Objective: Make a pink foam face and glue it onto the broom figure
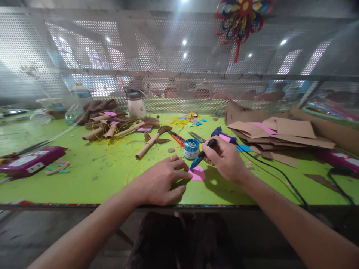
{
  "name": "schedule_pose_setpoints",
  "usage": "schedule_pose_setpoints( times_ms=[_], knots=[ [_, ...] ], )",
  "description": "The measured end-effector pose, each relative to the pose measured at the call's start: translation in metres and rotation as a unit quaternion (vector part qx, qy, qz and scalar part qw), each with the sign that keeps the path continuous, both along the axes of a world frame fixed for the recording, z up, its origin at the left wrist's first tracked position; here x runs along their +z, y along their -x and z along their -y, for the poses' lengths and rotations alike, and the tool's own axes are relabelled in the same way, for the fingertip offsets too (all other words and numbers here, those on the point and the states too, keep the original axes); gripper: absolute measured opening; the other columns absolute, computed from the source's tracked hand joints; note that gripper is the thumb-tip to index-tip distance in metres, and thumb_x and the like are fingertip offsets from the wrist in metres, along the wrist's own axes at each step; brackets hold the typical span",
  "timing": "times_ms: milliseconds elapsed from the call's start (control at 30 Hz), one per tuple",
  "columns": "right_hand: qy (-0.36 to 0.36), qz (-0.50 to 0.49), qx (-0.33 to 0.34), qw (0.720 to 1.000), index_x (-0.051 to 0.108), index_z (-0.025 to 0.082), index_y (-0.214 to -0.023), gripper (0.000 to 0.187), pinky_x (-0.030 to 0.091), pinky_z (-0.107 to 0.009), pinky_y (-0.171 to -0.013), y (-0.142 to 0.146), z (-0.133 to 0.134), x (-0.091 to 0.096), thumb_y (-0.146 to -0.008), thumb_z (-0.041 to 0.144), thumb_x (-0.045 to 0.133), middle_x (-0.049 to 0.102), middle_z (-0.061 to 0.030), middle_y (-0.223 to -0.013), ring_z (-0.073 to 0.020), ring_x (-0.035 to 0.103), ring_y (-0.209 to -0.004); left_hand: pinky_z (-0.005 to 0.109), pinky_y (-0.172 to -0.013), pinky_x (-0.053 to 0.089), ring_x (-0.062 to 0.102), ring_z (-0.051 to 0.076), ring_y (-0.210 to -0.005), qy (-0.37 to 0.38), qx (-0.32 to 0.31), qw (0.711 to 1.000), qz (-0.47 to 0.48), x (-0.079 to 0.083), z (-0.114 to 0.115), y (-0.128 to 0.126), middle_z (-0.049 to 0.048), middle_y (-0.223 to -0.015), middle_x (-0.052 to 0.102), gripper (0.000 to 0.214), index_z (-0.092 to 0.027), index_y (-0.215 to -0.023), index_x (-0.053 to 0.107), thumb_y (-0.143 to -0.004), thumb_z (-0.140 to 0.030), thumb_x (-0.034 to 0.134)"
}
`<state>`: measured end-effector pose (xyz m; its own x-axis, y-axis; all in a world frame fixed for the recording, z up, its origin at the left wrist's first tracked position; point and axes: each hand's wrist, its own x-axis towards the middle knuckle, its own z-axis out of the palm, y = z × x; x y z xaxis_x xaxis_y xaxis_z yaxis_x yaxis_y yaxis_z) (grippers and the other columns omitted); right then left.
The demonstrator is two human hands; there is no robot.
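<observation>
My right hand (224, 158) grips a black marker (201, 158) whose front end is coated in blue. Its tip touches a small pink paper piece (199, 175) lying flat on the table, near a blue spot. My left hand (165, 179) rests on the table with its fingers apart, fingertips at the paper's left edge. Just behind the paper stands an uncapped jar of blue paint (191, 149), its rim smeared. Scissors (196, 136) and an orange cutter (178, 139) lie beyond the jar.
Rolled brown paper tubes (109, 129) are piled left of centre, with yellow strings. Stacked brown paper sheets (283, 130) lie at right. A black cord (275, 166) runs from a blue glue gun (220, 132) to the table's front edge. A purple box (33, 160) sits far left.
</observation>
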<state>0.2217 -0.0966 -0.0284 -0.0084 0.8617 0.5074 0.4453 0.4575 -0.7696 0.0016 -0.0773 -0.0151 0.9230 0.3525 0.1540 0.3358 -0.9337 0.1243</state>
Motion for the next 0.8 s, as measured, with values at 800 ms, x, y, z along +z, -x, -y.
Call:
schedule_pose_setpoints(
  times_ms=[800],
  knots=[
    [-0.031, 0.017, -0.056, 0.998, 0.050, 0.020, -0.075, 0.027, 0.034, -0.026, -0.049, -0.0022, -0.0012, -0.0011, -0.090, 0.042, 0.054, 0.051, 0.0030, -0.058, -0.0106, 0.044, -0.050, 0.040, -0.094, 0.043, 0.054, 0.025, -0.101, 0.000, -0.004, 1.000, -0.003, 0.0018, 0.0010, -0.0006, 0.0102, -0.110, 0.061, 0.031, -0.018, -0.109, 0.067, -0.083, -0.019, 0.052]
  ],
)
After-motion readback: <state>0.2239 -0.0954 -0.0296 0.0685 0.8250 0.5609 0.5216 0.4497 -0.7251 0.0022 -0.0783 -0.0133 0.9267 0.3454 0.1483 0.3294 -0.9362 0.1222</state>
